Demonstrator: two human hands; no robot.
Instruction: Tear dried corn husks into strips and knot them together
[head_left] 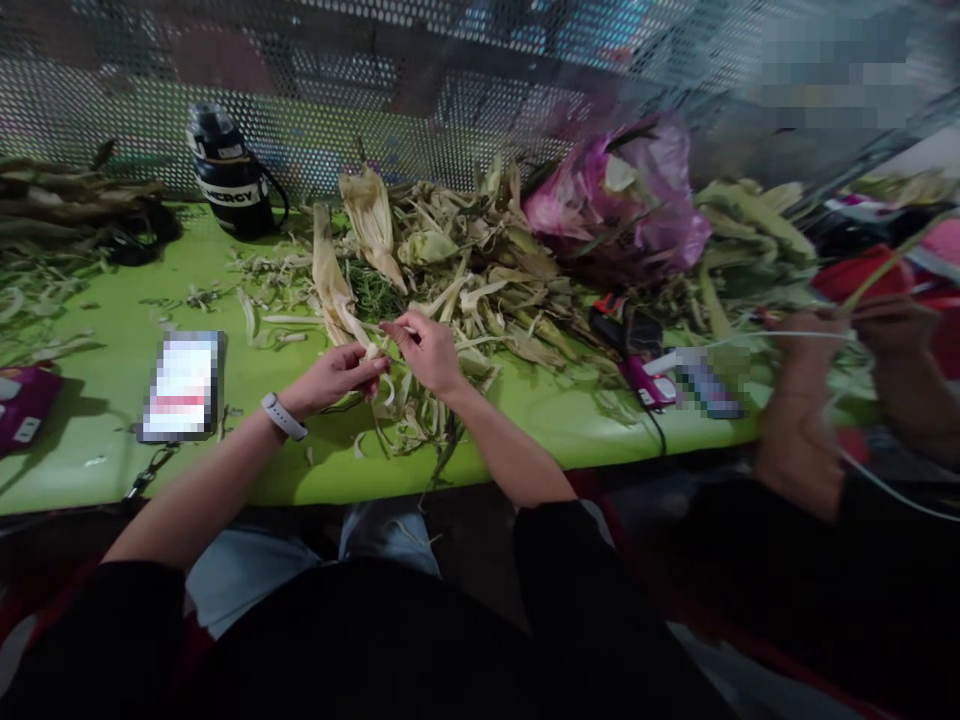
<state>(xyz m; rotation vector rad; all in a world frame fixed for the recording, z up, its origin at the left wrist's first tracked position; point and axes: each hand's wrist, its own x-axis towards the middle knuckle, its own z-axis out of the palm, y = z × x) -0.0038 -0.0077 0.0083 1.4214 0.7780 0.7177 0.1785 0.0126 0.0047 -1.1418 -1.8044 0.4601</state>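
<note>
My left hand (341, 378), below a white wristband (284, 416), is closed on the lower end of a pale corn husk (330, 275). The husk's dry upper part stretches away from me toward the pile. Close beside it, my right hand (427, 348) pinches a thin strip at the same end, thumb and forefinger together. A curled pale shred hangs under my left fingers. Beneath my hands lie loose husk shreds (412, 430) on the green tabletop (285, 470). Just beyond is a heap of dried corn husks (480, 240).
A black bottle (236, 190) stands back left. A phone (182, 388) lies left of my forearm, with a purple device (26, 405) beyond. A pink plastic bag (615, 205) sits behind the heap. At right, a co-worker's hands (855, 330) hold a strip; another phone (709, 385) lies nearby.
</note>
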